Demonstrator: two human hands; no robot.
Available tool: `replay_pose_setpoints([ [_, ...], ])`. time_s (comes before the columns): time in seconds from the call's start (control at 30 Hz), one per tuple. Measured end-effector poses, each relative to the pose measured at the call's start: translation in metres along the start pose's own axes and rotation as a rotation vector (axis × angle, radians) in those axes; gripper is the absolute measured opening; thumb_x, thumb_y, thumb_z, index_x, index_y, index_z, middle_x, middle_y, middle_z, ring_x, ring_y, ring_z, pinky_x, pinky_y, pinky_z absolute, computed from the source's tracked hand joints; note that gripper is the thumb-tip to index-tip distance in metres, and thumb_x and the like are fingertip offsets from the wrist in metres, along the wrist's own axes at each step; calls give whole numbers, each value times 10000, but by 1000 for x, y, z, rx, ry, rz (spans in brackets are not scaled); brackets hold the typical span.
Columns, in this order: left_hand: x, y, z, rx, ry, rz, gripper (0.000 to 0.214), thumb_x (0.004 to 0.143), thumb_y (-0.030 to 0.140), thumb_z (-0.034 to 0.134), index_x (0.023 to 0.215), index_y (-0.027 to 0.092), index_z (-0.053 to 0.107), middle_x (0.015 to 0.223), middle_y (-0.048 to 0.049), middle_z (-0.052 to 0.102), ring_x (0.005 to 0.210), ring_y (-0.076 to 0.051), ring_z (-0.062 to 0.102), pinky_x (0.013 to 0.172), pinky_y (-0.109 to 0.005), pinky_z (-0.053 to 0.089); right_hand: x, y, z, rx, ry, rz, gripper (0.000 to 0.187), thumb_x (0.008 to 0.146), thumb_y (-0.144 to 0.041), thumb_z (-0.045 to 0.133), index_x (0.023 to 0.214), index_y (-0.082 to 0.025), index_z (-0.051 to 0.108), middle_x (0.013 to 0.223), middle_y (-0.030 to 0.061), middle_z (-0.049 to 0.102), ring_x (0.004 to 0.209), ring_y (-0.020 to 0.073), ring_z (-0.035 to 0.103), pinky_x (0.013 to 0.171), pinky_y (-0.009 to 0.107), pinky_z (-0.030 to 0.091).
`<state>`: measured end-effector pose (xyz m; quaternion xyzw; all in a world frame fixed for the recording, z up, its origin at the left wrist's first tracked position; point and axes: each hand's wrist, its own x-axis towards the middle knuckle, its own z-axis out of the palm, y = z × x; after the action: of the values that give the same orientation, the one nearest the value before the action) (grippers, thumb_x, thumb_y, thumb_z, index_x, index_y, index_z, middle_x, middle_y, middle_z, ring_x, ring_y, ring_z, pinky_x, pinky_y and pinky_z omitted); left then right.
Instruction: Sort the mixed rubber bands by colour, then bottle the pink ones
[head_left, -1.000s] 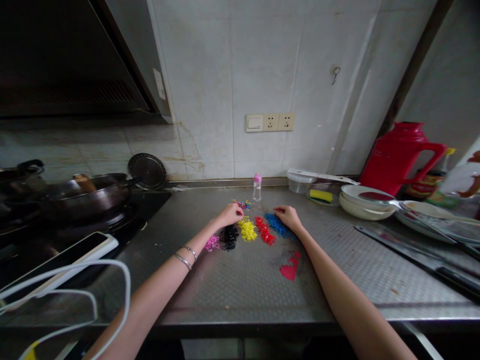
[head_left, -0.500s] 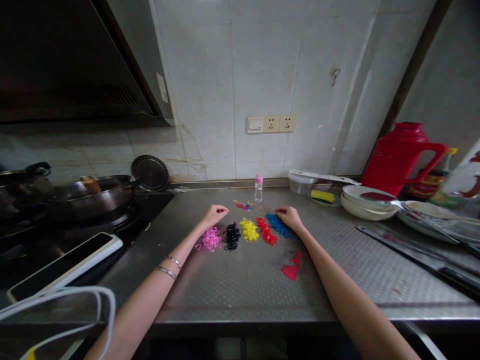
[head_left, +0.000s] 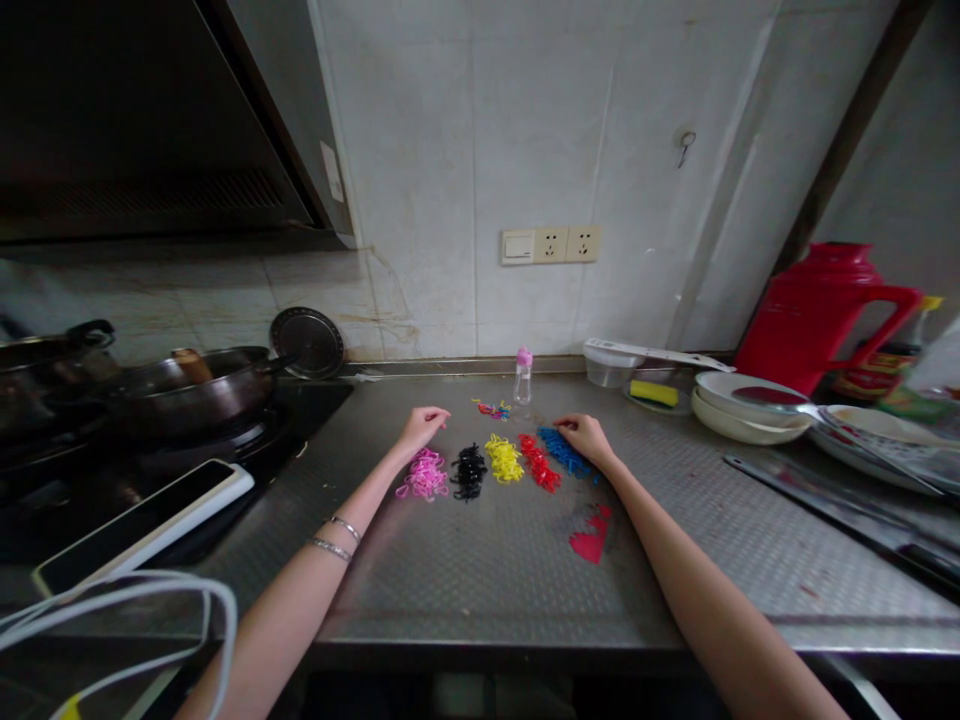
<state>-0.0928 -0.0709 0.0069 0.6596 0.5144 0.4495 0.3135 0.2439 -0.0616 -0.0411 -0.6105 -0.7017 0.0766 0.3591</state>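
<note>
Left hand (head_left: pixel 422 427) leaving yellow pile (head_left: pixel 503 458).
Hovering between pink pile (head_left: pixel 425 475) and desk's (head_left: pixel 495 580) back edge; right hand (head_left: pixel 589 438) resting by blue pile (head_left: pixel 566 456); can't tell grips.

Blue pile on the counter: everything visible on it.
The blue pile is a loose, elongated heap of many small, thin pieces, rubbery or plastic-looking, too small to make out singly. It lies on the metal counter, slanting from far left to near right, beside the red pile. The right hand is at its far right side; contact is unclear.
</note>
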Motion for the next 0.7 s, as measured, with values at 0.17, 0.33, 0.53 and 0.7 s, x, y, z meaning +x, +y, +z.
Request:
replay_pose_setpoints([
  [0.17,0,-2,0,-48,19,-33,268,682,210,505,876,81,639,574,-20,588,462,-73,446,461,-189,325,-1,-2,0,-17,1,4,269,667,-220,472,821,-170,687,761,39,667,704,145,586,663,216,416],
  [0.33,1,-6,-4,-30,32,-51,276,673,138,470,885,76,634,575,-18,584,463,-72,445,465,-188,337,-1,-2,-1,-17,4,11,264,666,-215,474,815,-169,688,760,42,667,703,149,589,665,219,421],
  [0.53,6,-13,-6,-11,44,-39,287,668,133,455,887,82,634,607,-32,599,500,-84,477,483,-194,354,8,-19,-7,-32,1,-3,271,679,-211,471,849,-180,680,799,48,671,727,151,596,679,213,421],
  [0.7,10,-17,-6,-19,33,3,286,673,159,455,883,93,637,629,-44,607,554,-101,510,501,-196,368,22,-65,-2,-85,-152,-123,288,694,-196,485,925,-202,656,854,41,664,779,148,590,695,200,410],
])
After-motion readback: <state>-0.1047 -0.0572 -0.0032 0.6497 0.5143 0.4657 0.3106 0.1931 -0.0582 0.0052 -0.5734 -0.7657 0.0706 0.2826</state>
